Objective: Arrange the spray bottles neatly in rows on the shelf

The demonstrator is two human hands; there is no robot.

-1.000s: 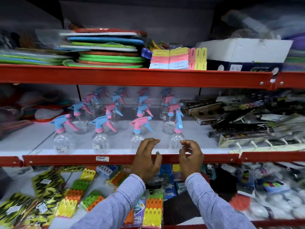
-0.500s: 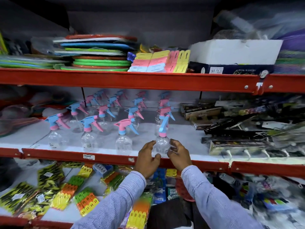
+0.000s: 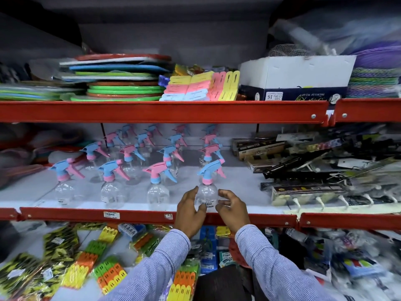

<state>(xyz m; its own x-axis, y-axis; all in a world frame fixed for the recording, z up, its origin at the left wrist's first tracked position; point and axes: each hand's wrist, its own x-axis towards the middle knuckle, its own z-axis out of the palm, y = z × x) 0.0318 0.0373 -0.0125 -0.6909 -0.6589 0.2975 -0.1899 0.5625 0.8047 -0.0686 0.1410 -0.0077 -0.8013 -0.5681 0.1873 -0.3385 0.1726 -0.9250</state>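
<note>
On the white middle shelf (image 3: 238, 187) with its red front edge, we cup the front right spray bottle (image 3: 206, 195) between our left hand (image 3: 189, 210) and right hand (image 3: 232, 210), fingers loosely curled on its clear, seemingly empty, light, tippy body.

Bottles (image 3: 158, 197): you can count sixteen, in four columns of four; the back row is blurred, so take that row as less sure.
Front row: you have four bottles here, three with blue heads (image 3: 61, 168) and one with a pink head (image 3: 157, 169).
Hands: two of yours in view, left (image 3: 190, 211) and right (image 3: 233, 208).
Sleeves (image 3: 152, 268): two, both striped.
Shelves (image 3: 152, 111): you see three levels.
White box (image 3: 297, 72): one, on the top level.
</note>
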